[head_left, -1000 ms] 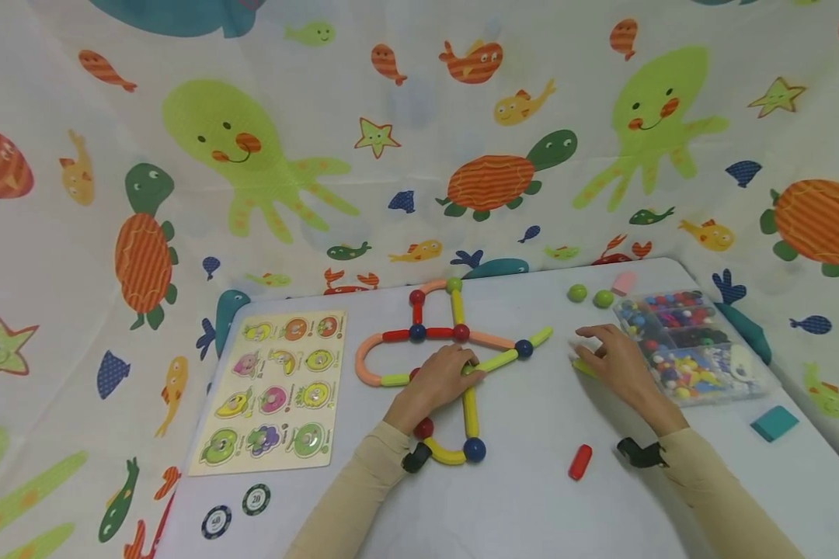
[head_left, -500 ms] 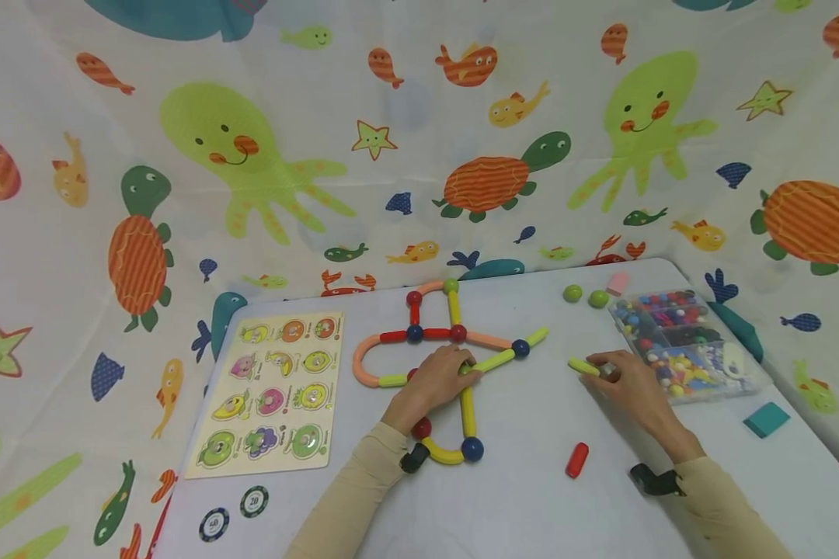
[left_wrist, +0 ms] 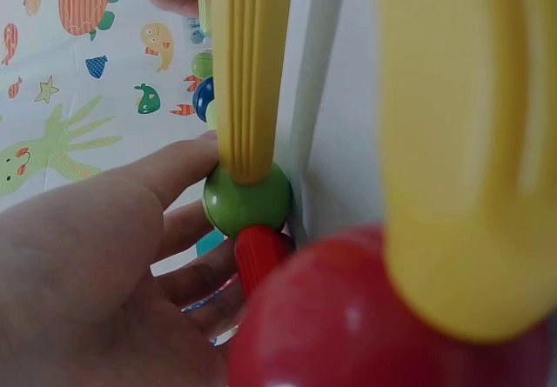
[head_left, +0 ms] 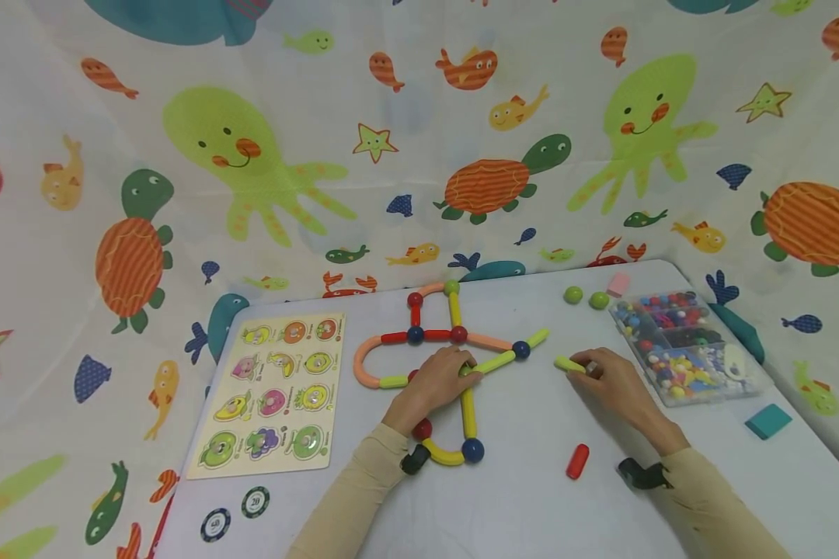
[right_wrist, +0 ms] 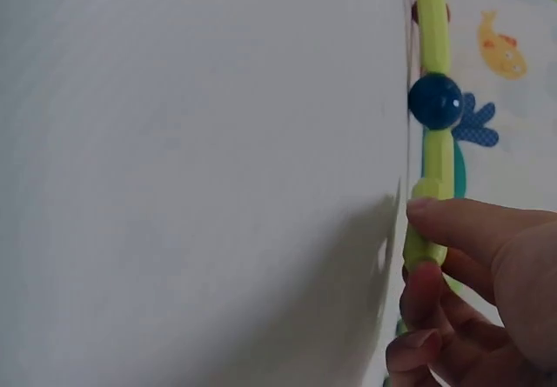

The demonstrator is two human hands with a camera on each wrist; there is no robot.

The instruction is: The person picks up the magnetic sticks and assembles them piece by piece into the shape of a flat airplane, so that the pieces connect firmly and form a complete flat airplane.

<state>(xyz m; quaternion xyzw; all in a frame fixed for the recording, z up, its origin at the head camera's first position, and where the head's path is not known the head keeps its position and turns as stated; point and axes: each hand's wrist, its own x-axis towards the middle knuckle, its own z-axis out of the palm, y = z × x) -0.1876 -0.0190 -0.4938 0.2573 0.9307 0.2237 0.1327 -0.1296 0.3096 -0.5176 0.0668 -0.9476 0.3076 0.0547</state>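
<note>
A flat figure of magnetic building sticks and balls lies on the table, with a red ball (head_left: 458, 335) and a yellow stick (head_left: 469, 414) among its parts. My left hand (head_left: 433, 387) lies over its middle, fingers and thumb around a green ball (left_wrist: 248, 197) that joins a yellow stick, a red stick (left_wrist: 259, 256) and a lime-green stick (head_left: 496, 362). My right hand (head_left: 618, 390) pinches a short lime-green stick (right_wrist: 425, 239) between thumb and fingers. This stick points left, a little right of the figure's blue ball (head_left: 521, 349) and its short lime-green end piece (head_left: 540, 337).
A fruit puzzle board (head_left: 269, 396) lies left, with two poker chips (head_left: 255, 502) below. One loose red stick (head_left: 577, 461) is near my right wrist. A compartment box of beads (head_left: 692, 349), two green balls (head_left: 573, 295), a pink block (head_left: 618, 284) and a teal block (head_left: 768, 421) stand right.
My right hand has taken the short lime-green stick into a pinch and moved slightly left with it, towards the figure. My left hand has stayed on the green ball.
</note>
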